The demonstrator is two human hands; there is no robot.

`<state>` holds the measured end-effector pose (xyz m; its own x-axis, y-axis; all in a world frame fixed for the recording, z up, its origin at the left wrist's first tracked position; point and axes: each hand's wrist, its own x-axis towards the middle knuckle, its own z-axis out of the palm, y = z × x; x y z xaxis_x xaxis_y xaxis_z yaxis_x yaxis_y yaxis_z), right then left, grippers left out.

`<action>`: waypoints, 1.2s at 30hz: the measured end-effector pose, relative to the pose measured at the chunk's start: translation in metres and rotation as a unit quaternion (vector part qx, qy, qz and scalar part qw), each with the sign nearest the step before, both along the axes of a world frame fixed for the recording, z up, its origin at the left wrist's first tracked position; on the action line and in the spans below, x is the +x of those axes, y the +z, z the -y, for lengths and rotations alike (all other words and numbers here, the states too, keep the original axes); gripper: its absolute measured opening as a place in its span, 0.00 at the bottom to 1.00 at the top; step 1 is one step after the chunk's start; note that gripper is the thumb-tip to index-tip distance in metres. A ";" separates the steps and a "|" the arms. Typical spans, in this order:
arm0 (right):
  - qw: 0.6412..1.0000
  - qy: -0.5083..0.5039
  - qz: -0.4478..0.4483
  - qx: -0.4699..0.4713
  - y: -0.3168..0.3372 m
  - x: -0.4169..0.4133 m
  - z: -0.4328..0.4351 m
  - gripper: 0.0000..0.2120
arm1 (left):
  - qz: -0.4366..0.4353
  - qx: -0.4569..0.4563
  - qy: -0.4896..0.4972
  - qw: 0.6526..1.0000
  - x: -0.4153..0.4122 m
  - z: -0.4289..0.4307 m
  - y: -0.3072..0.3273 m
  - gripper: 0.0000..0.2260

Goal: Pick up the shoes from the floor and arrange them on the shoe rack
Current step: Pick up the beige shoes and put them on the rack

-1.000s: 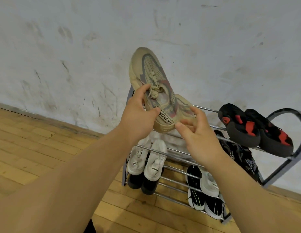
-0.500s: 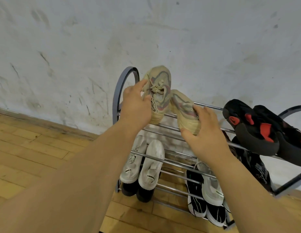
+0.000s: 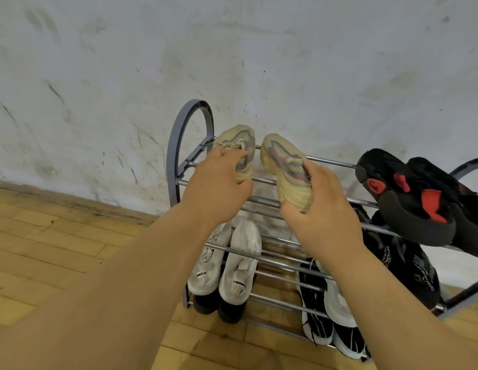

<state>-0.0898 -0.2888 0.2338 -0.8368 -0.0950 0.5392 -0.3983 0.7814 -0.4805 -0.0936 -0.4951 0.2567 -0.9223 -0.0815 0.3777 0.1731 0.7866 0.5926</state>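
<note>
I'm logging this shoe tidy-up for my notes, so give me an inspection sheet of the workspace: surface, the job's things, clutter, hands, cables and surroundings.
Surface: shoe rack with chrome bar shelves and grey looped ends, standing on the wooden floor.
Job's things: left beige sneaker and right beige sneaker side by side at the top shelf's left end, toes toward the wall. Black-and-red pair at the top right. White pair and black-and-white pair on lower shelves.
Clutter: nothing seen.
Hands: left hand grips the left beige sneaker; right hand grips the right beige sneaker at its heel.
Cables: nothing seen.
Surroundings: scuffed white wall behind the rack.
</note>
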 end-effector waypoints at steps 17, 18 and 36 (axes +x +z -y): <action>0.999 0.019 0.035 -0.009 0.003 0.003 -0.001 0.35 | 0.072 0.083 0.103 0.989 0.021 0.047 -0.004 0.38; 0.999 0.021 0.038 -0.014 0.004 0.003 -0.002 0.34 | 0.084 0.110 0.080 0.987 0.022 0.049 -0.005 0.37; 0.998 0.063 0.007 0.017 -0.010 -0.014 0.069 0.29 | 0.100 0.166 0.028 0.981 0.021 0.062 -0.013 0.28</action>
